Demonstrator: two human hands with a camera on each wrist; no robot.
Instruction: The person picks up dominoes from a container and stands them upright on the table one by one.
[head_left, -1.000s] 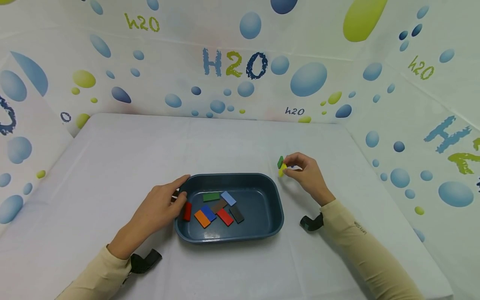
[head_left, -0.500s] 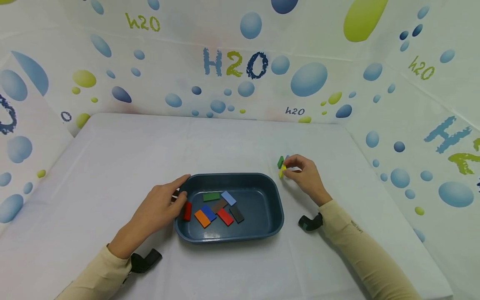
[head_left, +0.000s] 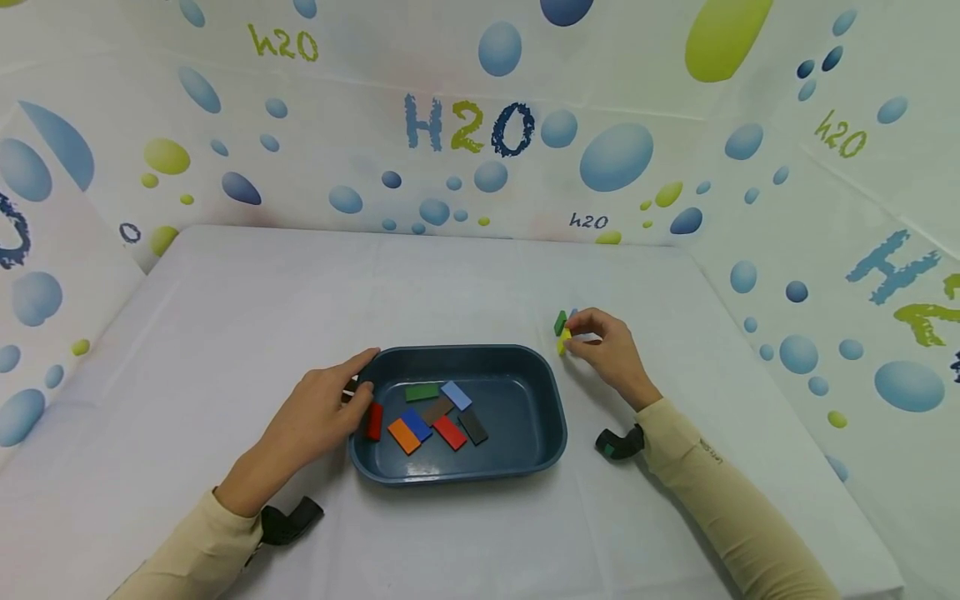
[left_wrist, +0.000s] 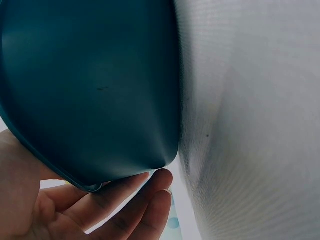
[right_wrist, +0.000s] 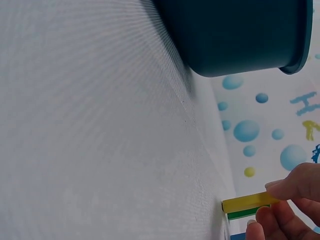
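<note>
Moved since a second ago: right hand (head_left: 611, 350), shifted very slightly toward nine o'clock; tray (head_left: 521, 433) and contents unmoved. Listed left to right, directions from tray centre.

Left hand (head_left: 318, 412), nine o'clock: thumb and fingers clamped on tray, covering part of rim. Black wrist mount (head_left: 291, 521), eight o'clock.

Tray: dark blue-grey, rounded corners, on white cloth (head_left: 300, 292). Tiles visible inside, eight: outer red tile (head_left: 374, 422), nine o'clock, by left wall; orange tile (head_left: 404, 436), eight; dark blue tile (head_left: 417, 424), nine; flat green tile (head_left: 422, 392), ten; brown tile (head_left: 437, 411), nine; inner red tile (head_left: 450, 432), seven; light blue tile (head_left: 456, 396), twelve; black tile (head_left: 473, 427), four.

Outside, two o'clock: upright green tile (head_left: 560, 323); yellow tile (head_left: 564, 342), upright, just beside green, pinched between right thumb and fingers; half-hidden blue tile (head_left: 573, 313), behind fingertips. Second wrist mount (head_left: 620, 443), three o'clock.
</note>
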